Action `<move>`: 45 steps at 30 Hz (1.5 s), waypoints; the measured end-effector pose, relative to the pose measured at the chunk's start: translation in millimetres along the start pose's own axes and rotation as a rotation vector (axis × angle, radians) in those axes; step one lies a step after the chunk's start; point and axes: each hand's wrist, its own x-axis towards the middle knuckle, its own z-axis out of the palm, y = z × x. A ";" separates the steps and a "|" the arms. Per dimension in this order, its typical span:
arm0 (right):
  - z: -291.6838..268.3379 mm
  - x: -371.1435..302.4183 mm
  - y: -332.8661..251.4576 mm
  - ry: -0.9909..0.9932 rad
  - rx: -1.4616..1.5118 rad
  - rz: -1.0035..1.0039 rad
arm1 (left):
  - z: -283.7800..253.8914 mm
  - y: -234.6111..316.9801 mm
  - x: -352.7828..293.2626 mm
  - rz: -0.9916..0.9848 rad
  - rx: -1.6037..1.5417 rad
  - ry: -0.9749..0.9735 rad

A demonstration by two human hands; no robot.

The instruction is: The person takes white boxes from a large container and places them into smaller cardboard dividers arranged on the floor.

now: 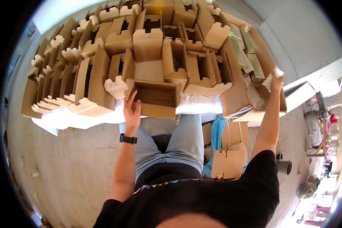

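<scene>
An open, empty-looking cardboard box (159,111) lies tilted toward me at the table's near edge. My left hand (132,114) grips it by its left side, the thumb and fingers about that wall. Off to the right, my right hand (278,81) is raised over the edge of a large carton (236,91), closed on a small white, wrapped-looking thing (268,81) whose kind is blurred. Inside this carton lie several pale greenish slim boxes (257,66) and some clear plastic film.
Rows of open brown cardboard boxes (148,41) crowd the table. White sheeting (83,119) hangs over its near edge. Below, beside my right leg, are folded cardboard (228,163) and a blue plastic bag (216,136). A dark cylindrical bin (284,167) stands on the floor.
</scene>
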 end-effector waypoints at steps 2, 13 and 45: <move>29.4 -64.1 -94.2 0.019 0.398 0.154 | -21.7 -8.2 -2.4 0.022 0.140 0.040; 54.3 -383.3 -219.3 -0.787 1.802 0.414 | -26.2 2.7 -6.1 -0.239 0.078 -0.029; 65.5 -460.2 -288.4 -0.474 0.658 -0.896 | -19.2 3.2 -5.0 -0.118 0.109 -0.020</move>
